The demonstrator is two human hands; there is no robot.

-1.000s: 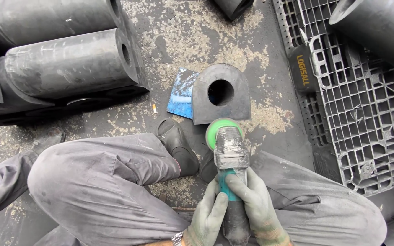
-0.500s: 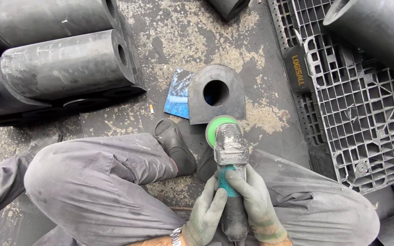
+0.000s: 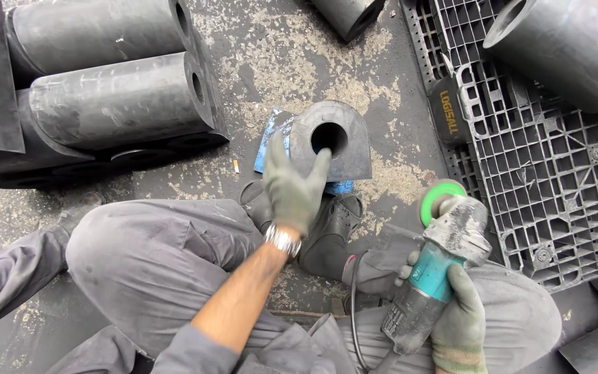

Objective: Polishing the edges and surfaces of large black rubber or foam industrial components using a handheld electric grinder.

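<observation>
1. Grey-green work gloves cover both hands: the left hand [image 3: 292, 187] is stretched forward with fingers spread, its fingertips at the near face of a black rubber block [image 3: 331, 142] with a round hole; whether it presses on the block cannot be told.
2. The right hand [image 3: 459, 315] is wrapped tight around the teal body of an angle grinder [image 3: 437, 266], held up over the right knee, well apart from the block.
3. A green disc [image 3: 439, 197] sits at the grinder's far end, beyond the right hand.
4. Under the block, just beyond the left hand, lies a blue sheet [image 3: 269, 142] on the concrete floor [image 3: 292, 62].
5. A black boot [image 3: 330, 232] rests below the left wrist.
6. Far left of the left hand lie stacked black rubber cylinders [image 3: 112, 97].
7. Right of the right hand lies a dark plastic pallet [image 3: 555, 187].
</observation>
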